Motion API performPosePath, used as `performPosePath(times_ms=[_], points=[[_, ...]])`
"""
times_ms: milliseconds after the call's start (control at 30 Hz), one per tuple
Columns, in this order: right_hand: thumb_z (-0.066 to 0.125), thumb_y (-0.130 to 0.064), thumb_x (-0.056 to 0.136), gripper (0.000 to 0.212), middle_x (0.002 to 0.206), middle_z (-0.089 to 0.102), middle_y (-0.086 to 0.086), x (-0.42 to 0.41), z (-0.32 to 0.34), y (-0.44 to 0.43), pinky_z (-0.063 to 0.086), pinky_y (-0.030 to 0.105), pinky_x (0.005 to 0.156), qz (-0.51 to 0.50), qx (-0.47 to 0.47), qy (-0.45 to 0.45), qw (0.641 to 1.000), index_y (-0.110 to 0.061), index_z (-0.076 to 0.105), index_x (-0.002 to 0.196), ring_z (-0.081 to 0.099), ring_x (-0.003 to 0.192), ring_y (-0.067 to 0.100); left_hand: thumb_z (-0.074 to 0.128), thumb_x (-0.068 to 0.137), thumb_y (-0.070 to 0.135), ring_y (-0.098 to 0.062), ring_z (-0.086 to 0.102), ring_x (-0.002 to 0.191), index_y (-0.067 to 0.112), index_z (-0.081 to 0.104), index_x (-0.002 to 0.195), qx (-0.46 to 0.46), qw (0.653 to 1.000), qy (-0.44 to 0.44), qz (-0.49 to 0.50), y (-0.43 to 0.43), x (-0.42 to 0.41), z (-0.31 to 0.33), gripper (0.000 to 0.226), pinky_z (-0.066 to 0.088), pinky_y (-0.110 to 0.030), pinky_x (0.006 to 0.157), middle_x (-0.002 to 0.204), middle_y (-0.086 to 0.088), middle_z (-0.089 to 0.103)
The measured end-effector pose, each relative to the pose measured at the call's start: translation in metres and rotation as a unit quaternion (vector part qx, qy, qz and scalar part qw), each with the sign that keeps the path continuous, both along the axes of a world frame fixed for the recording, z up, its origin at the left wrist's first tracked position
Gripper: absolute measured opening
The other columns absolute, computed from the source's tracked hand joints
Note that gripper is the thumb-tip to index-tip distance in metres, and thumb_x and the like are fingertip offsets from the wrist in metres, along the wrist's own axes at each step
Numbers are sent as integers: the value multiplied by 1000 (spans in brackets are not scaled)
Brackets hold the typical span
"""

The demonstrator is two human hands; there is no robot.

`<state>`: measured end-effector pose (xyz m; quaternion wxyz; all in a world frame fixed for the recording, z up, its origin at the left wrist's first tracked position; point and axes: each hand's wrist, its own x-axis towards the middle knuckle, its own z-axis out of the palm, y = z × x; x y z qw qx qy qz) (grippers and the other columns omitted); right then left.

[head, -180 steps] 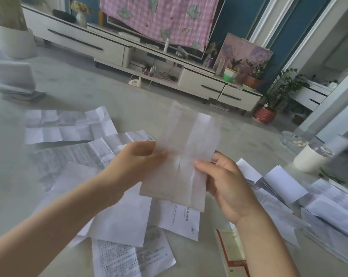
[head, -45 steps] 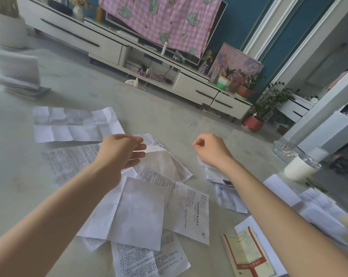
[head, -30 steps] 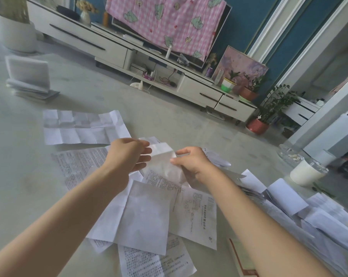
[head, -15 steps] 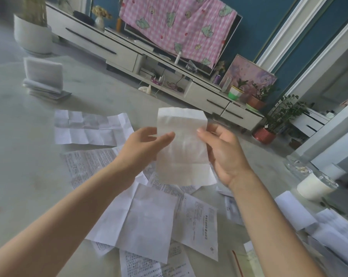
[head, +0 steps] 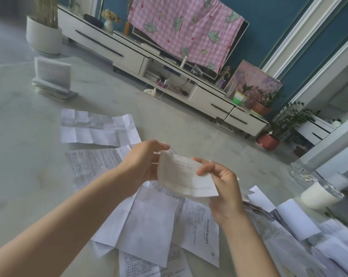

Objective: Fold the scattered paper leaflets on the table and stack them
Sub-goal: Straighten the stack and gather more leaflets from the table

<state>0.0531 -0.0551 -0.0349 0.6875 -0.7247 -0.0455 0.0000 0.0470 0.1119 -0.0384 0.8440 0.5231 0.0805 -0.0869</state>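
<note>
I hold one white printed leaflet (head: 184,176) above the table, bent over into a fold. My left hand (head: 143,162) pinches its left end and my right hand (head: 221,184) pinches its right edge between thumb and fingers. Several unfolded leaflets (head: 149,220) lie scattered on the pale table (head: 19,156) beneath my hands, one creased sheet (head: 97,128) farther back. At the far left stands a stack of folded leaflets (head: 51,82), its top one partly sprung open.
More white papers (head: 297,226) are piled at the right. A white cup (head: 317,194) and a glass dish (head: 303,174) sit near the table's right edge. Beyond the table are a TV cabinet (head: 129,54) and potted plants (head: 269,136).
Both hands lifted a leaflet off the table and held it upright and flat. It is now lower, turned sideways and bent over into a fold.
</note>
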Motion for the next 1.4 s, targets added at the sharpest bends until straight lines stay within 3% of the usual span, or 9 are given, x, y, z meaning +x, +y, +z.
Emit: performPosePath(times_ms=[100, 233, 333, 400, 633, 867, 1033, 1133, 1400], points=[[51, 11, 69, 42, 87, 72, -8, -1, -9, -2, 45, 34, 80, -39, -51, -91, 994, -21, 63, 44, 63, 94, 20, 47, 90, 47, -20, 68, 61, 8, 62, 96, 10, 994, -1, -107, 4, 2, -7, 43, 52, -25, 53, 80, -10, 70], [49, 15, 82, 50, 89, 72, -6, -6, -15, -11, 45, 32, 81, -64, -68, -142, 985, -25, 72, 62, 64, 92, 16, 63, 83, 15, -17, 70, 79, 8, 70, 99, 81, 981, -46, -171, -1, -1, -12, 19, 57, -25, 71, 96, -8, 73], [43, -26, 97, 23, 96, 71, 0, -12, -13, -13, 50, 28, 71, -20, 5, -48, 999, -24, 65, 105, 65, 84, 13, 63, 83, 4, -12, 70, 71, 10, 71, 91, 75, 991, -48, -102, -4, 0, -15, 12, 56, -20, 62, 85, -3, 74], [40, -44, 90, 41, 99, 71, 9, -14, -8, -15, 53, 30, 62, 28, 16, 29, 999, -17, 58, 115, 67, 80, 19, 63, 84, 5, -11, 70, 74, 12, 71, 89, 88, 991, -64, -74, -4, 1, -16, 12, 57, -21, 66, 86, -2, 74], [50, -7, 93, 11, 70, 67, 5, -19, -3, -18, 43, 24, 43, 75, -70, 40, 994, -6, 59, 100, 56, 46, 18, 54, 85, -8, -18, 71, 81, 8, 69, 93, 69, 990, -84, -89, -13, -4, -17, 23, 59, -26, 70, 91, -9, 74], [33, 8, 90, 35, 66, 65, 4, -17, -2, -25, 42, 23, 37, 80, 8, 76, 994, -9, 61, 80, 59, 45, 22, 42, 90, -9, -16, 64, 66, 6, 65, 77, 53, 998, -29, -33, -18, -2, -20, 30, 54, -20, 58, 77, -10, 69], [30, 18, 83, 58, 67, 68, 4, -14, -5, -28, 44, 22, 45, 70, -26, 35, 997, -19, 60, 51, 61, 52, 19, 46, 94, 20, -23, 67, 61, 7, 61, 84, -62, 995, 43, -65, -16, -1, -17, 23, 57, -28, 55, 74, -14, 69], [30, 17, 85, 53, 68, 68, 5, -16, -6, -27, 47, 23, 49, 71, -53, 25, 996, -15, 64, 61, 63, 54, 20, 57, 89, 14, -18, 71, 68, 7, 65, 90, 50, 993, 16, -110, -20, -6, -19, 11, 56, -24, 54, 76, -9, 73], [44, -12, 96, 16, 83, 66, 9, -20, -8, -27, 49, 25, 51, 29, -39, 60, 997, -9, 59, 104, 61, 57, 20, 62, 85, -2, -10, 65, 53, 8, 63, 78, 139, 989, -26, 36, -25, -6, -23, 12, 57, -22, 55, 70, -5, 68]])
